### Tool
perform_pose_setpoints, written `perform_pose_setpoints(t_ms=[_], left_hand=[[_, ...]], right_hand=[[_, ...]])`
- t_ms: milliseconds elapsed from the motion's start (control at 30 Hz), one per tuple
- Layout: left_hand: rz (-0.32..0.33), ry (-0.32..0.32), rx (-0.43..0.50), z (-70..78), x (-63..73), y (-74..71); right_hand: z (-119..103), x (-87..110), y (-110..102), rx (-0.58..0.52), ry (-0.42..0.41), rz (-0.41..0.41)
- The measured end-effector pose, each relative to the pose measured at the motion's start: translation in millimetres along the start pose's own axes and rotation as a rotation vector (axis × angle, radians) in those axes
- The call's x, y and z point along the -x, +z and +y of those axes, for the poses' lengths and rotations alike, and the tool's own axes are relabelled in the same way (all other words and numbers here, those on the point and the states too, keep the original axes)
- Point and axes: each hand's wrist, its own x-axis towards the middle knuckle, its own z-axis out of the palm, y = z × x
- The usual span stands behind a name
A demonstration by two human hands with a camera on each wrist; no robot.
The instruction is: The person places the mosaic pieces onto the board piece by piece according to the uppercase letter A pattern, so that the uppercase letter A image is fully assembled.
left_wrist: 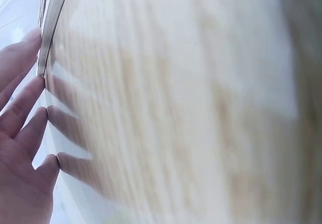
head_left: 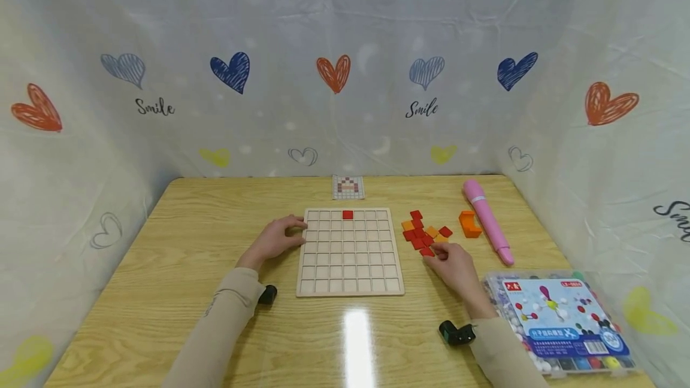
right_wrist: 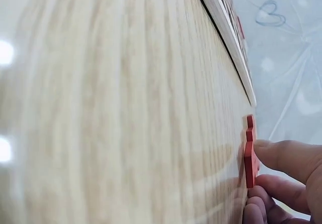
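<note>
A square wooden grid board [head_left: 299,268] lies mid-table, with one red square tile [head_left: 347,215] in its top row. At the board's left edge is my left hand [head_left: 275,238], fingers spread and relaxed; the left wrist view shows its fingertips [left_wrist: 34,85] right at the board's side. My right hand [head_left: 455,268] is at the near side of a loose pile of red and orange square tiles [head_left: 417,233]. Its thumb and forefinger pinch a red tile [right_wrist: 249,164] low at the table surface, at the pile's near edge.
A small printed pattern card [head_left: 348,187] lies behind the board. To the right are an orange plastic piece [head_left: 470,224], a pink pen-shaped stick [head_left: 489,220] and a clear box of molecular model parts [head_left: 566,322] beside the right forearm. A patterned cloth [head_left: 334,124] hangs behind the table.
</note>
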Motion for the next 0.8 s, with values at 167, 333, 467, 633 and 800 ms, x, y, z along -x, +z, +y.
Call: perform_pose_setpoints(t_ms=[167, 333, 467, 633, 800], left_hand=[[-0.003, -0.010, -0.012, -2.0, -0.8, 1.3], [-0.003, -0.006, -0.010, -2.9, -1.0, 1.8], [-0.003, -0.003, -0.005, -3.0, -0.7, 1.9], [0.000, 0.002, -0.007, -1.1, 0.1, 0.9], [0.003, 0.000, -0.012, 0.7, -0.2, 0.6]], right_hand=[[1.9, -1.8, 1.6, 0.001, 0.012, -0.003], [2.9, -4.3, 3.6, 0.002, 0.009, 0.001], [2.6, -4.7, 4.7, 0.010, 0.002, 0.017], [1.2, -2.2, 3.4, 0.007, -0.001, 0.022], [1.0, -0.5, 1.5, 0.020, -0.007, 0.018]])
